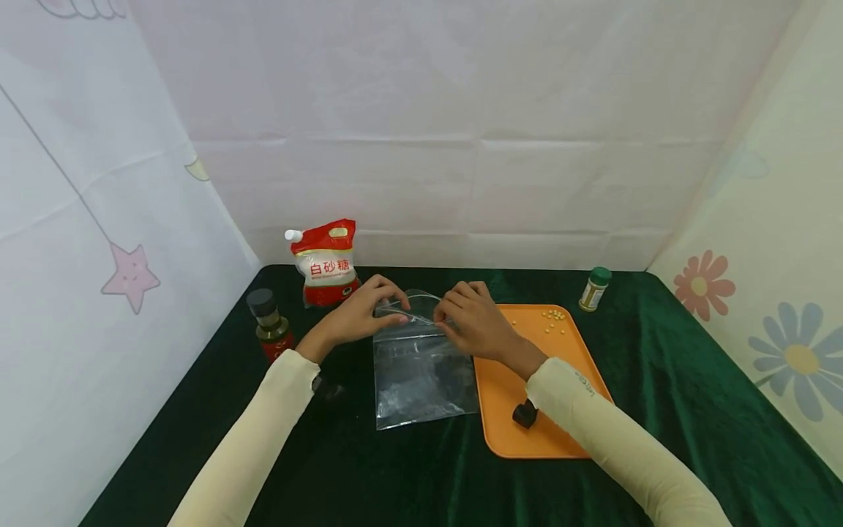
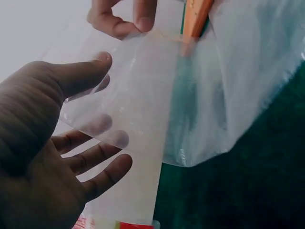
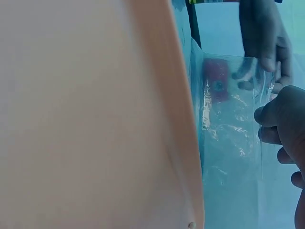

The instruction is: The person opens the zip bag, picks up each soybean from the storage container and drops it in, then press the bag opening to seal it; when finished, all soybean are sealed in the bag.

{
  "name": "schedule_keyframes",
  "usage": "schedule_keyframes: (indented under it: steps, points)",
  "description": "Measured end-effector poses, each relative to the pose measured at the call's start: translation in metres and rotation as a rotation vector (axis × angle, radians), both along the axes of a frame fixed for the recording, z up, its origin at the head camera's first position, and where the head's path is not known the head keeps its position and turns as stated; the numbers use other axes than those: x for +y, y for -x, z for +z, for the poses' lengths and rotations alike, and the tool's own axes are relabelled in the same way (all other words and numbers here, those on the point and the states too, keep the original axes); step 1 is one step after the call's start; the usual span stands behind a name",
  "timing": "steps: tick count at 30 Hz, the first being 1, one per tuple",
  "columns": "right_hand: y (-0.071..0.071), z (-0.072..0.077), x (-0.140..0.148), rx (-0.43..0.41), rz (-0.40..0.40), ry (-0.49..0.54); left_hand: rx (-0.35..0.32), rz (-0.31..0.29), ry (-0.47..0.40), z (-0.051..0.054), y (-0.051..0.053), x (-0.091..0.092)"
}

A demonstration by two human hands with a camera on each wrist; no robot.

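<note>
A clear plastic zip bag lies on the dark green cloth, with its mouth raised and parted at the far end. My right hand pinches the bag's rim between thumb and fingers, also plain in the right wrist view. At the other side of the mouth is my left hand, its thumb and fingers spread apart. In the left wrist view, the film of the bag passes over the fingertips of the left hand, which do not close on it.
An orange tray sits beside the bag, holding small yellow kernels and a dark lump. A red and white sugar pouch and a dark-capped bottle stand left. A green-capped jar stands back right.
</note>
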State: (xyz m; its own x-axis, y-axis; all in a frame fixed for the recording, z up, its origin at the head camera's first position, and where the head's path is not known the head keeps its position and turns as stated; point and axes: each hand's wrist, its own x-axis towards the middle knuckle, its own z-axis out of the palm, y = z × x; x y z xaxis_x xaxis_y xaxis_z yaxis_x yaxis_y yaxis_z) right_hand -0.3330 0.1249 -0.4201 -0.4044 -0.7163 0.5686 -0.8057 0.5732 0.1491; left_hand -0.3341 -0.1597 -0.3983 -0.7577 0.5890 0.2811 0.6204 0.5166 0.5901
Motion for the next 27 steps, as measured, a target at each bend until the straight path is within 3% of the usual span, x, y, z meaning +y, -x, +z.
schedule_keyframes:
  steps: [5, 10, 15, 22, 25, 27]
  points:
    - [-0.002, -0.005, 0.001, -0.034, -0.006, 0.054, 0.031, 0.027, 0.015, -0.01, 0.0, -0.003]
    - [-0.001, -0.01, 0.003, -0.074, -0.036, 0.113, 0.088, 0.026, -0.034, -0.017, 0.002, -0.001]
    - [0.002, -0.01, 0.004, -0.082, -0.023, 0.132, 0.095, 0.038, -0.075, -0.021, 0.002, 0.0]
    - [0.004, 0.011, 0.02, -0.187, -0.005, 0.232, 0.084, 0.062, -0.097, -0.022, 0.002, 0.002]
    - [0.008, 0.024, 0.039, -0.277, -0.073, 0.261, 0.074, 0.066, -0.107, -0.021, 0.001, 0.002]
    - [0.01, 0.03, 0.054, -0.381, -0.158, 0.25, 0.071, 0.063, -0.105, -0.021, 0.002, 0.001]
